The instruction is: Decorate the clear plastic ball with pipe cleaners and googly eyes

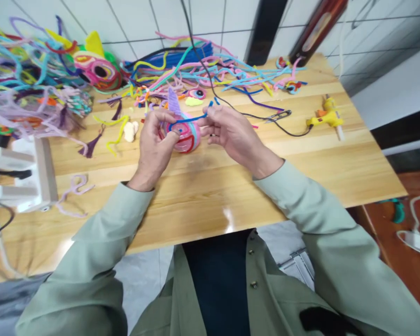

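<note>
My left hand (157, 144) is closed round the side of a pink pipe-cleaner figure (187, 142), its thumb on the front. The figure has red and light blue bands and a purple pointed piece (174, 100) rising from its top. A dark blue pipe cleaner (192, 120) runs across the figure's upper front to my right hand (233, 133). The fingers of that hand are pinched on its right end, which bends upward. Behind the hands lies a small pink piece with a black-and-white eye (198, 94).
Tangled coloured pipe cleaners (17, 70) heap at the left, near a finished-looking pink figure (98, 70). A yellow glue gun (325, 119) lies at the right, its black cord crossing the table (301, 172). Small scissors (280, 115) lie near the cord. A white power strip (38, 172) stands at left.
</note>
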`<control>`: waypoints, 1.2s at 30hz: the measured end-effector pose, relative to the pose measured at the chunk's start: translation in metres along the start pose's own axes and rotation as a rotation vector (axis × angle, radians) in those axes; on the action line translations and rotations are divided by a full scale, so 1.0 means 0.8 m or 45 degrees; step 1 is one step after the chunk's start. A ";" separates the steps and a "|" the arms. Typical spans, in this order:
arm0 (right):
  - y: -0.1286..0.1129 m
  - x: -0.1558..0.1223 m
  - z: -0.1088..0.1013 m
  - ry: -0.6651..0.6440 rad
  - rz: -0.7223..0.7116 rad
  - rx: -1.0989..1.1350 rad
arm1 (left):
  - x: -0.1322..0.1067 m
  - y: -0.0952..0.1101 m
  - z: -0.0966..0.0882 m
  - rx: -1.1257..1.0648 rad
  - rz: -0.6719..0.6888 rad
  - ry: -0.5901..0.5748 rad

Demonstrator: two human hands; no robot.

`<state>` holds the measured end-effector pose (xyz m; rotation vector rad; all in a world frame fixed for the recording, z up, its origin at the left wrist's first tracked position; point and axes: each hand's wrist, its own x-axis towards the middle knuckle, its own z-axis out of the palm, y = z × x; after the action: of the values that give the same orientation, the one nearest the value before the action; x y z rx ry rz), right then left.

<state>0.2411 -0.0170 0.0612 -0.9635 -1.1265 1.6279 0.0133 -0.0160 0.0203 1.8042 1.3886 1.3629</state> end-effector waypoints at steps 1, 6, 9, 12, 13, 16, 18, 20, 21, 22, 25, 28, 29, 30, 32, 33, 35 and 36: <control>0.005 0.001 0.001 0.018 0.005 0.015 | -0.001 0.001 0.000 -0.043 0.035 0.004; 0.030 -0.014 -0.008 -0.026 0.072 -0.099 | -0.002 -0.004 0.004 -0.222 0.149 0.111; 0.029 -0.053 -0.024 -0.083 0.002 -0.297 | -0.001 -0.007 0.005 -0.194 0.156 0.134; 0.017 -0.103 -0.046 -0.157 -0.094 -0.573 | -0.001 -0.009 0.005 -0.113 0.147 0.159; 0.013 -0.119 -0.055 -0.158 -0.126 -0.653 | -0.001 -0.010 0.005 -0.092 0.139 0.168; 0.004 -0.159 -0.083 -0.015 -0.197 -0.793 | -0.001 -0.014 0.005 -0.091 0.123 0.177; 0.003 -0.179 -0.102 0.130 -0.202 -0.811 | -0.001 -0.016 0.006 -0.125 0.129 0.175; 0.005 -0.194 -0.121 0.267 -0.204 -0.839 | -0.001 -0.017 0.006 -0.139 0.141 0.175; 0.008 -0.200 -0.131 0.337 -0.223 -0.878 | -0.001 -0.017 0.005 -0.135 0.145 0.175; 0.011 -0.204 -0.140 0.404 -0.252 -0.940 | -0.001 -0.018 0.005 -0.124 0.146 0.171; 0.020 -0.209 -0.163 0.520 -0.359 -1.190 | -0.001 -0.017 0.005 -0.080 0.119 0.166; 0.024 -0.202 -0.176 0.480 -0.428 -1.379 | -0.003 -0.013 0.006 -0.060 0.076 0.177; 0.023 -0.199 -0.177 0.461 -0.447 -1.419 | -0.004 -0.012 0.006 -0.049 0.065 0.180; 0.020 -0.195 -0.178 0.443 -0.462 -1.450 | -0.005 -0.009 0.006 -0.035 0.057 0.182; 0.011 -0.188 -0.177 0.397 -0.479 -1.490 | -0.006 -0.005 0.006 -0.005 0.043 0.175; 0.005 -0.184 -0.176 0.366 -0.484 -1.507 | -0.007 -0.003 0.006 0.008 0.035 0.168; -0.007 -0.175 -0.176 0.294 -0.500 -1.555 | -0.008 -0.001 0.005 0.022 0.014 0.161; -0.012 -0.168 -0.177 0.260 -0.517 -1.588 | -0.008 -0.001 0.005 0.024 0.003 0.162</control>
<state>0.4131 -0.1084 0.0447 -1.4502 -2.0495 0.3529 0.0169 -0.0209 0.0158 1.7576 1.4686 1.4934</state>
